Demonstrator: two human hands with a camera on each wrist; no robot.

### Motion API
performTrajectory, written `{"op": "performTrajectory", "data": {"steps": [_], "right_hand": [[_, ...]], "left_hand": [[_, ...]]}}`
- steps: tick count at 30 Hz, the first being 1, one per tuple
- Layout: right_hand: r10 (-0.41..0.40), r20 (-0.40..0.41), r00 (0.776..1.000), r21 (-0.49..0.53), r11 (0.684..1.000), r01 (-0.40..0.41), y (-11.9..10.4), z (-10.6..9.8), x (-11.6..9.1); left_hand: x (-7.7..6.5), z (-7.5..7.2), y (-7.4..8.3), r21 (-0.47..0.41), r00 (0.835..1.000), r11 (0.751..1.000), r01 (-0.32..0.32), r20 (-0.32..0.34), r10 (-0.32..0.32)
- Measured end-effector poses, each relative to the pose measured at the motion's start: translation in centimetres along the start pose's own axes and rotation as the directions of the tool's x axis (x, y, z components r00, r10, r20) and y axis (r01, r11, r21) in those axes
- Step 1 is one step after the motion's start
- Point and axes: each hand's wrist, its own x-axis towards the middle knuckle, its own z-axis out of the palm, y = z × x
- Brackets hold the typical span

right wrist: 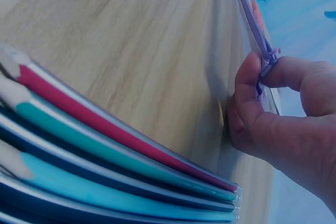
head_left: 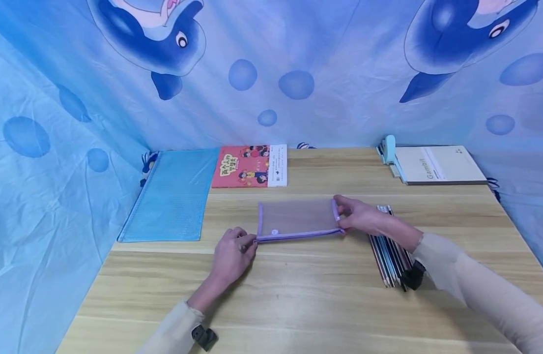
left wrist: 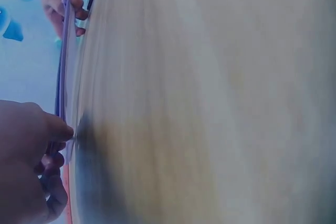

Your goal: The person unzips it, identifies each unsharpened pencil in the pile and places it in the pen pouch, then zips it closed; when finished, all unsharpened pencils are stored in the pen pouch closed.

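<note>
A see-through pencil pouch (head_left: 298, 216) with purple edging lies across the middle of the wooden table, its zip edge towards me. My left hand (head_left: 233, 253) pinches the near left corner; in the left wrist view its thumb and fingers (left wrist: 58, 127) meet at the purple edge. At the other end my right hand (head_left: 359, 215) holds the right side, and the right wrist view shows thumb and forefinger pinching the purple corner (right wrist: 268, 64). Several pencils (head_left: 389, 255) lie side by side under the right forearm, sharpened tips towards me.
A blue mesh folder (head_left: 169, 196) lies at the back left, beside a red and white book (head_left: 246, 166). At the back right are a Gambit notebook (head_left: 443, 164) and a light blue clip-like item (head_left: 389, 150). A blue dolphin-print sheet (head_left: 271, 64) hangs behind the table.
</note>
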Motion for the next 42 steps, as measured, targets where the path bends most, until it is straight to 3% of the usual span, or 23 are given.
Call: {"op": "performTrajectory", "data": {"steps": [4, 8, 11, 15, 19, 23, 28, 31, 42], "right_hand": [[-0.005, 0.008, 1.0, -0.049, 0.999, 0.006, -0.2, 0.1, 0.0], [-0.039, 0.021, 0.999, -0.162, 0.986, 0.042, -0.7, -0.2, 0.2], [-0.056, 0.016, 0.998, -0.257, 0.965, 0.058, -1.0, -0.4, 0.4], [-0.062, 0.015, 0.998, -0.333, 0.941, 0.063, -1.1, -0.2, 0.8], [-0.076, 0.032, 0.997, -0.335, 0.939, 0.083, -1.4, -0.2, 1.2], [-0.092, -0.003, 0.996, -0.347, 0.934, 0.085, -1.8, -0.9, 0.9], [-0.127, -0.142, 0.982, -0.488, 0.872, 0.042, -1.7, -2.5, -1.3], [-0.124, -0.163, 0.979, -0.524, 0.852, 0.021, -1.5, -3.2, -2.7], [-0.01, -0.193, 0.981, -0.493, 0.865, -0.088, 0.2, -4.2, -6.0]], "left_hand": [[-0.1, -0.3, 0.4, 0.045, 0.998, 0.999, 0.014, 0.067, -0.017], [0.6, -0.6, 1.6, 0.084, 0.982, 0.996, 0.008, 0.187, -0.024], [1.9, -0.2, 2.9, 0.049, 0.957, 0.997, -0.066, 0.286, 0.05], [3.7, 1.3, 4.5, -0.01, 0.906, 0.981, -0.191, 0.383, 0.181], [5.1, 2.3, 5.3, -0.027, 0.871, 0.965, -0.26, 0.425, 0.247], [6.0, 2.6, 5.7, -0.073, 0.854, 0.954, -0.291, 0.43, 0.294], [6.6, 2.3, 6.2, -0.1, 0.858, 0.954, -0.283, 0.417, 0.299], [6.8, 2.0, 6.2, -0.091, 0.87, 0.959, -0.267, 0.405, 0.281], [7.2, 1.7, 6.2, -0.074, 0.896, 0.966, -0.246, 0.362, 0.256]]}}
